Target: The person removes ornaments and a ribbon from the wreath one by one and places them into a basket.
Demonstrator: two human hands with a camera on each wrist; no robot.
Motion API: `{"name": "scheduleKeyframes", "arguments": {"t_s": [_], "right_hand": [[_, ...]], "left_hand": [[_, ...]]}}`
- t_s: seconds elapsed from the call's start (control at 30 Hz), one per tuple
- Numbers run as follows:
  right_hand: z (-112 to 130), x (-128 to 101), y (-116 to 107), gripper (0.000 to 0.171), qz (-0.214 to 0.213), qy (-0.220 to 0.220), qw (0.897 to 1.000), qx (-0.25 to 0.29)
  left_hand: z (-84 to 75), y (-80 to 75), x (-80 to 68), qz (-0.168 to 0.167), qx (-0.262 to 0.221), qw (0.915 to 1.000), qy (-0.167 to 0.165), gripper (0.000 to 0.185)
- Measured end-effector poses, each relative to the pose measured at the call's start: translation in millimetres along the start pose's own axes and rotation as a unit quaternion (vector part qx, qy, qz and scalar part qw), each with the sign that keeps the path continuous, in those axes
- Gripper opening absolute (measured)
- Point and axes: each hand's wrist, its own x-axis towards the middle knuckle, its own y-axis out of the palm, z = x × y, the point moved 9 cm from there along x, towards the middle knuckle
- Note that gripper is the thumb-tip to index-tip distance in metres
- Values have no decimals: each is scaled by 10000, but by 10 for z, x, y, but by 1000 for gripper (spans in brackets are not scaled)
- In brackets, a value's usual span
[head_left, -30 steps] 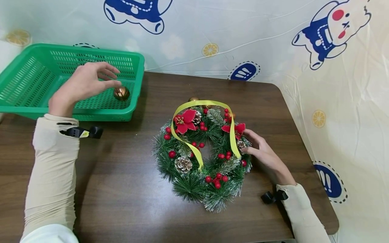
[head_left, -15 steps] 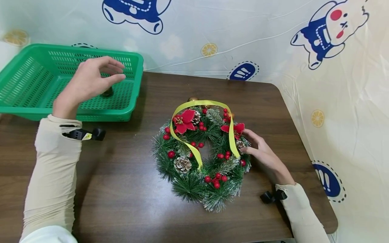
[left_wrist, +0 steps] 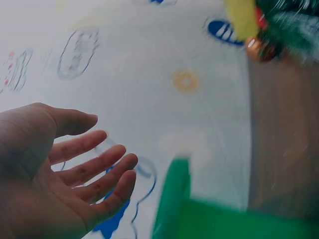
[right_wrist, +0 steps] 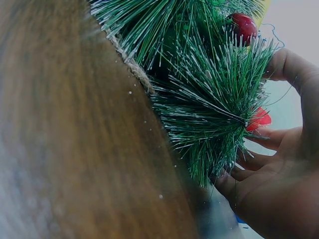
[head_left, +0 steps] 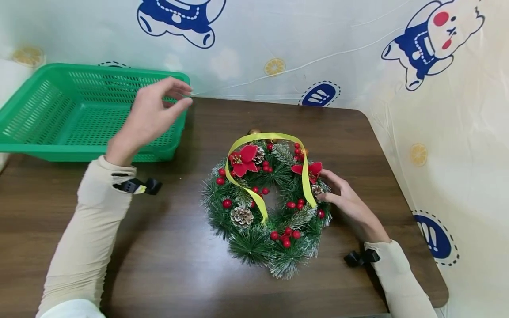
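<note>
My left hand (head_left: 149, 117) hovers over the right part of a green plastic basket (head_left: 37, 148). Its fingers are loosely bent, and the left wrist view shows nothing in the palm or between the fingers (left_wrist: 92, 167). A Christmas wreath (head_left: 250, 245) lies on the table, with red berries, red poinsettias (head_left: 244, 160), pinecones (head_left: 241, 217) and a looped yellow ribbon (head_left: 260, 205). My right hand (head_left: 351, 205) grips the wreath's right edge, its thumb by a pinecone and its fingers along the outer side. A gold bauble (head_left: 254, 131) shows at the wreath's far edge.
The brown wooden table (head_left: 167, 269) has a rounded far right corner. Patterned cloth (head_left: 238, 53) rises behind it and along its right side. The basket stands at the table's far left.
A gold bauble seen in the basket under my left hand rolled leftward and is now out of sight. My left hand moved right, toward the basket's right rim. My right hand stayed on the wreath.
</note>
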Motion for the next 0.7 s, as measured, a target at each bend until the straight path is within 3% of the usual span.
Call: {"name": "scheduleKeyframes", "arguments": {"t_s": [0.23, 0.7], "right_hand": [[2, -16, -14, 60, -23, 2, 10000, -11], [-27, -21, -38, 63, -70, 110, 9999, 113]], "left_hand": [[-193, 381, 31, 280, -256, 9983, 435, 31], [-340, 870, 298, 687, -710, 9932, 615, 29]]}}
